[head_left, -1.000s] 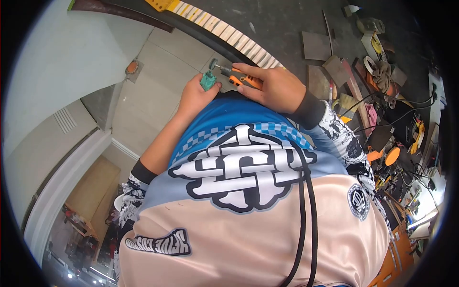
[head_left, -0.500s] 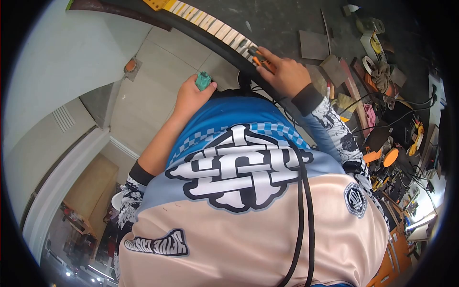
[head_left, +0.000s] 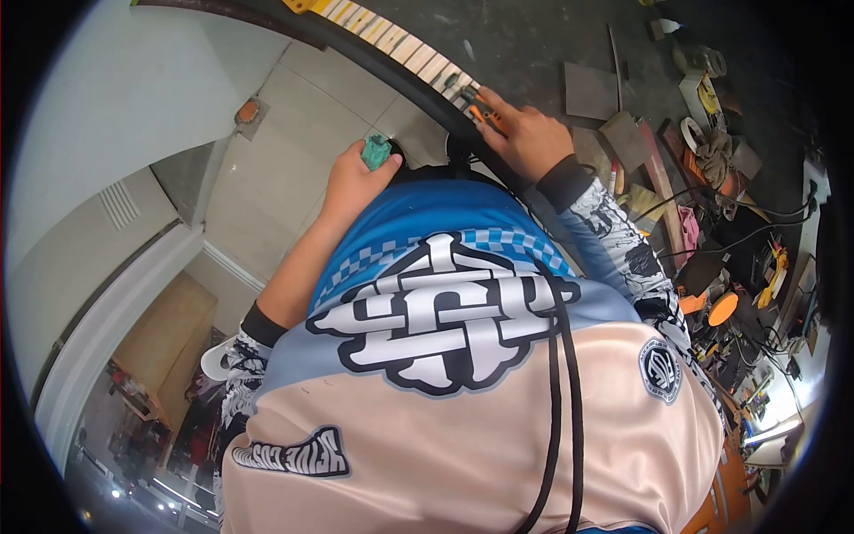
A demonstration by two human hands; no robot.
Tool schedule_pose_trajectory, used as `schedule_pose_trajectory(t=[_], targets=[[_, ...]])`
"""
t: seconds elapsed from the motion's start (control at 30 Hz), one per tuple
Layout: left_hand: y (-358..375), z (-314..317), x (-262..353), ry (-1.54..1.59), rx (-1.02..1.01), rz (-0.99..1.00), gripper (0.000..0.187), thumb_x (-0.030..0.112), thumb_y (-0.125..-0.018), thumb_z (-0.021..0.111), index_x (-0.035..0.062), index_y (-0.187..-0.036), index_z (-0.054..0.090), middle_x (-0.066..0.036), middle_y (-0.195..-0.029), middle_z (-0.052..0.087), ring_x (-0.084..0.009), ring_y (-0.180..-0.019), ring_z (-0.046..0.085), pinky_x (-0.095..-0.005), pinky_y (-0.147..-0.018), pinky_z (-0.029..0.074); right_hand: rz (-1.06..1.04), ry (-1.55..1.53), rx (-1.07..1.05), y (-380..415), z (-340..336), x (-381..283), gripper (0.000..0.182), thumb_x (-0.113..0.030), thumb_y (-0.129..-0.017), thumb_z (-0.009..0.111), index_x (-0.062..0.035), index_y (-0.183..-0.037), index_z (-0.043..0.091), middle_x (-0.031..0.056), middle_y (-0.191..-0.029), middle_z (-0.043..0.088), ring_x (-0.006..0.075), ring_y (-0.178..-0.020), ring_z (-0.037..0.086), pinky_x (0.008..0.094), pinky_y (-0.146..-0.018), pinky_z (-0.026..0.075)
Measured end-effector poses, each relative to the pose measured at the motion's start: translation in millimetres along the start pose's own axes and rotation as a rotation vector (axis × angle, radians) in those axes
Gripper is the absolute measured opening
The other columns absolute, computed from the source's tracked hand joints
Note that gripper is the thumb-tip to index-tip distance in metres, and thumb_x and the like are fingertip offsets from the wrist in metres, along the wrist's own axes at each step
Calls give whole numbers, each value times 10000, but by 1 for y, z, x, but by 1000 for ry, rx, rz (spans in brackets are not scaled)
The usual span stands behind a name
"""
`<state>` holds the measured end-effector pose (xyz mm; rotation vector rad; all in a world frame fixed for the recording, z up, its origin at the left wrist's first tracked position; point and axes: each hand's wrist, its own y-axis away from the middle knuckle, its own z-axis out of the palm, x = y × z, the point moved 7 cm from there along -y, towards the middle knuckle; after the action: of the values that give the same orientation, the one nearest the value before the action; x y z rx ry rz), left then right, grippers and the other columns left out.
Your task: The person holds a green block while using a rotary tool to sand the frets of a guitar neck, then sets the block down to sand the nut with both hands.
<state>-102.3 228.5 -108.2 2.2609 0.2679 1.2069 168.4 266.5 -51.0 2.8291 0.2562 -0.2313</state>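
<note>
A crumpled green piece [head_left: 376, 152] is held between the thumb and fingers of my left hand [head_left: 354, 178], over the floor at the bench's front edge. My right hand [head_left: 532, 141] grips an orange-and-black handled tool [head_left: 487, 116], which looks like pliers. The tool's dark head rests at the near end of a long guitar neck [head_left: 400, 46] with pale wood and dark fret lines, lying along the bench edge. Its yellow end is at the top of the view.
The dark bench [head_left: 525, 53] holds a flat dark plate [head_left: 589, 90], a glass jar [head_left: 707, 60] and wood blocks. Further right lie cables, an orange disc [head_left: 722, 310] and many tools. Tiled floor [head_left: 294, 133] shows at left, beside a white curved panel [head_left: 133, 98].
The view has shifted slightly, moving the bench items a little. My right hand has moved slightly left with the tool; my left hand keeps hold of the green piece.
</note>
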Motion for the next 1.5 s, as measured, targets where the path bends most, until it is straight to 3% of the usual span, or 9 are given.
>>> schedule_pose_trajectory(t=[0.3, 0.4, 0.53, 0.8, 1.0, 1.1, 1.2, 1.37, 1.5], targets=[[-3, -2, 1, -7, -3, -10, 338, 338, -876, 785, 21, -907, 672, -54, -716, 678, -136, -631, 634, -299, -623, 495, 70, -70, 97, -13, -12, 26, 554, -493, -935, 651, -336, -1456, 550, 181, -814, 714, 376, -742, 723, 481, -671, 589], [-6, 1, 0, 64, 12, 75, 430, 395, -831, 801, -3, -889, 648, -124, -637, 601, -260, -599, 607, -398, -585, 472, 8, -165, 14, 5, -30, -8, 555, -482, -922, 678, -323, -1442, 570, 172, -784, 712, 378, -738, 721, 478, -661, 585], [-6, 0, 12, 109, -35, 99, 386, 351, -841, 795, -3, -904, 655, -158, -727, 665, -283, -679, 658, -398, -646, 502, -30, -487, -178, 19, -39, -50, 529, -448, -906, 711, -254, -1391, 629, 170, -764, 713, 360, -725, 718, 443, -686, 579], [-8, -4, 15, 78, -119, 91, 365, 319, -839, 790, -11, -935, 668, -191, -814, 702, -311, -759, 693, -406, -707, 522, -64, -492, -218, 24, -40, -77, 505, -412, -914, 711, -247, -1385, 636, 151, -775, 726, 363, -722, 709, 436, -705, 576], [-13, 1, 12, 61, -163, 81, 370, 316, -839, 785, -21, -930, 661, -194, -813, 698, -306, -759, 688, -402, -709, 520, -68, -494, -211, 26, -34, -82, 522, -381, -916, 735, -232, -1404, 624, 155, -767, 711, 340, -685, 704, 405, -682, 566], [-13, 3, 11, 60, -161, 103, 379, 324, -841, 787, -21, -931, 661, -185, -801, 697, -296, -750, 689, -397, -702, 518, -37, -478, -244, 28, -35, -78, 511, -441, -925, 690, -255, -1397, 625, 142, -802, 735, 352, -742, 718, 440, -722, 579], [-9, 0, 15, 57, -110, 127, 335, 338, -886, 782, 22, -905, 670, -58, -708, 675, -141, -649, 644, -300, -620, 486, 48, -441, -174, 25, -34, -54, 523, -450, -925, 684, -257, -1406, 614, 149, -813, 735, 353, -756, 722, 450, -718, 581], [-8, 1, 4, 20, -88, 97, 347, 356, -882, 782, 26, -912, 677, -57, -699, 679, -145, -629, 646, -303, -624, 498, 95, -67, -65, 20, -13, 4, 548, -479, -945, 640, -308, -1459, 552, 172, -806, 719, 377, -729, 720, 470, -686, 591], [-10, 5, 1, -27, -80, 60, 351, 359, -879, 783, 25, -920, 682, -65, -716, 689, -150, -629, 656, -303, -627, 506, 23, -22, -41, 22, -5, 10, 550, -488, -944, 644, -341, -1464, 543, 181, -804, 695, 368, -697, 718, 463, -638, 589]])
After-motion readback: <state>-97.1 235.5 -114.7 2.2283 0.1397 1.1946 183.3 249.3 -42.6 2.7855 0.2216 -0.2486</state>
